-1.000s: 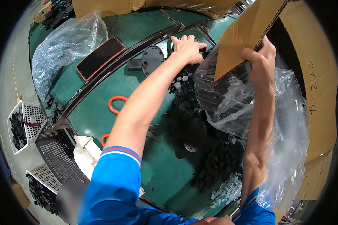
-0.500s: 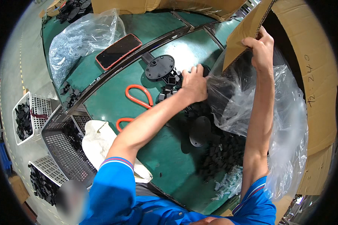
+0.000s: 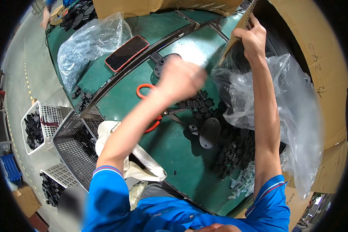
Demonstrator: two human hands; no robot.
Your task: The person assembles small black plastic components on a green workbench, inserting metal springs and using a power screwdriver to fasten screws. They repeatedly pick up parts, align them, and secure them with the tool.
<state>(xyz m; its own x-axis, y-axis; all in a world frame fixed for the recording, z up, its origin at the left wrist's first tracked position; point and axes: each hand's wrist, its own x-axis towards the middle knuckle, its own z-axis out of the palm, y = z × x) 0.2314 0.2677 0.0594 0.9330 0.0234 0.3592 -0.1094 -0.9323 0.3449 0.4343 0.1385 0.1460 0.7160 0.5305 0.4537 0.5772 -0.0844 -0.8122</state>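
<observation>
My right hand grips the cardboard flap of a large box at the far right, fingers wrapped over its edge. My left hand is over the green table, smeared by motion, so its fingers cannot be read. It partly covers a black round plate with a stem. Under and beside the left forearm lie scissors with orange-red handles, partly hidden. Small black plastic parts are heaped nearby. A second black oval plate stands by a larger black pile. Metal springs lie near my right forearm.
Clear plastic sheeting spills from the cardboard box. Beyond a metal rail lie a red-edged phone and a clear bag of springs. Baskets of black parts stand at left. Another person's hand shows far left.
My left hand has pulled back from the black parts, toward the left. My right hand, still on the flap, has shifted up and left. The whole view has shifted slightly.
</observation>
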